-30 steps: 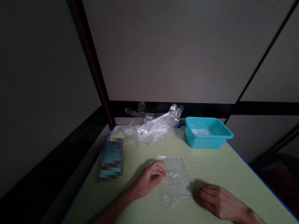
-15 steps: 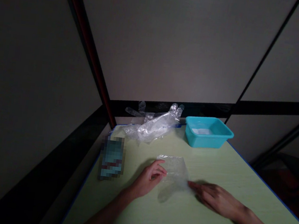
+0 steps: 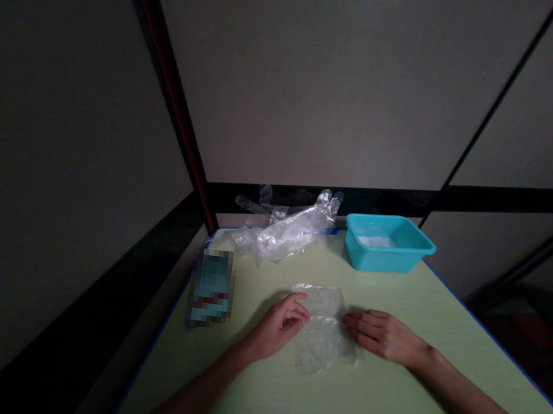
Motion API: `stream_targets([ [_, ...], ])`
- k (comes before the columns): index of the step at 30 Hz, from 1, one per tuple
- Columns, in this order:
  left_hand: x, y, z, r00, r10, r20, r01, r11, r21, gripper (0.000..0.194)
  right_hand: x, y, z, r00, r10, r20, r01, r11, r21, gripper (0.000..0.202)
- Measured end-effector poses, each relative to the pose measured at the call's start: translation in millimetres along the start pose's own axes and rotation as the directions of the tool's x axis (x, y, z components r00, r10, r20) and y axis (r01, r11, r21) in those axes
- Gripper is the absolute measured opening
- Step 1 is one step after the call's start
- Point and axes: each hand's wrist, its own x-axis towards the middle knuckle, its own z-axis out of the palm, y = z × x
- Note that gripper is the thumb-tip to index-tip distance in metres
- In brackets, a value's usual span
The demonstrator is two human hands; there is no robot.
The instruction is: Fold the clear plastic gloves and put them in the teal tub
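Observation:
A clear thin plastic sheet or glove (image 3: 323,344) lies on the pale green table (image 3: 262,407), with a crease across its middle. My left hand (image 3: 278,325) rests at its left edge, thumb and fingertips closed on the plastic. On the opposite edge, my right hand (image 3: 379,334) has its fingers pressed together at the plastic near the crease. Whether the right fingertips pinch it or only press on it is hard to see.
Several clear plastic gloves (image 3: 286,232) are heaped at the back left of the table. A turquoise basin (image 3: 384,257) with something white inside stands at the back right. A pixelated flat item (image 3: 210,289) lies at the left edge. Walls rise behind.
My right hand has moved up and left along the plastic. The lower part of the plastic now lies flatter and wider, with a crease showing. My left hand has hardly moved.

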Motion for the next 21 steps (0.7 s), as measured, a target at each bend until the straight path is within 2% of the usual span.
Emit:
stream_targets([
  [4,-0.7,0.4,0.5,1.0,-0.005,-0.006,0.005,0.999,-0.036,0.036,-1.3,3.2,3.4,0.998,0.032,0.056,-0.034,0.999,0.035,0.028],
  [8,-2.0,2.7,-0.1,0.997,-0.031,-0.074,0.027,0.997,-0.067,0.033,-3.4,3.4,4.0,0.992,0.068,0.106,-0.079,0.992,0.101,0.027],
  [14,-2.3,4.5,-5.8,0.985,-0.054,-0.163,0.061,0.997,0.038,0.03,-1.6,5.1,1.9,0.979,0.162,0.127,-0.187,0.958,0.217,0.031],
  [21,-1.5,3.5,-6.3,0.981,-0.028,-0.191,0.051,0.992,0.117,0.031,0.9,10.3,1.2,0.97,0.165,0.181,-0.209,0.943,0.26,0.036],
])
